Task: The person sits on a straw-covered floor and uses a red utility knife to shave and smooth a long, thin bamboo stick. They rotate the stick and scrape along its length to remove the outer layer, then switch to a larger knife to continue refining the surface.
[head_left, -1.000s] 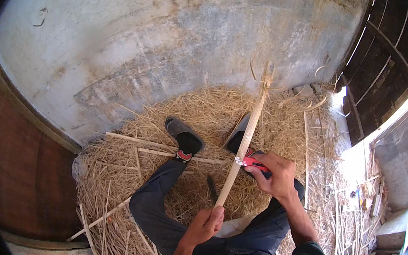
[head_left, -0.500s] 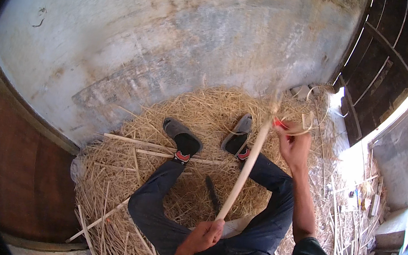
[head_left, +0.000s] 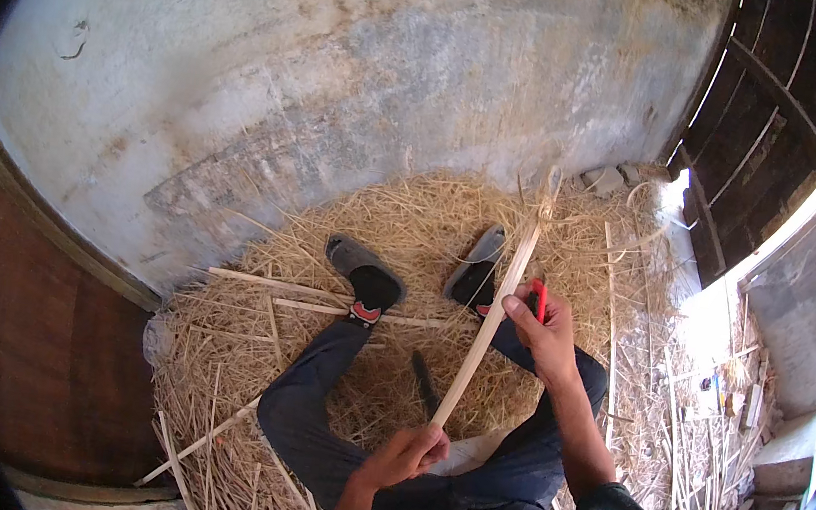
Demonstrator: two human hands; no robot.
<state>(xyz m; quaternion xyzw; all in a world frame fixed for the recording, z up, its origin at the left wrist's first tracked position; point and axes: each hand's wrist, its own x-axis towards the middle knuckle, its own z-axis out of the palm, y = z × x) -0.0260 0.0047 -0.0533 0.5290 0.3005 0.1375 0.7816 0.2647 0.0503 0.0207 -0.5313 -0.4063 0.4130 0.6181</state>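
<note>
A long pale bamboo strip (head_left: 489,335) slants up and away from my lap, its far end frayed. Its near end is gripped in my left hand (head_left: 406,453), fingers wrapped round it. My right hand (head_left: 548,336) is closed on a small red tool (head_left: 539,300), just right of the strip's middle; the fingers hide most of the tool, so its kind is unclear. Between my legs a dark, blade-like tool (head_left: 424,378) lies on the shavings. Whether the red tool touches the strip I cannot tell.
Thick straw-coloured shavings (head_left: 382,217) cover the floor around my feet. Loose strips (head_left: 283,288) lie at left, more (head_left: 680,427) at right. A stained wall (head_left: 345,97) rises ahead, with stones (head_left: 603,180) at its foot. A dark plank door (head_left: 760,124) stands far right.
My right hand with the red tool has come back toward me, from near the strip's far end to its middle. A curled shaving beside that hand has left it. My left hand keeps its hold.
</note>
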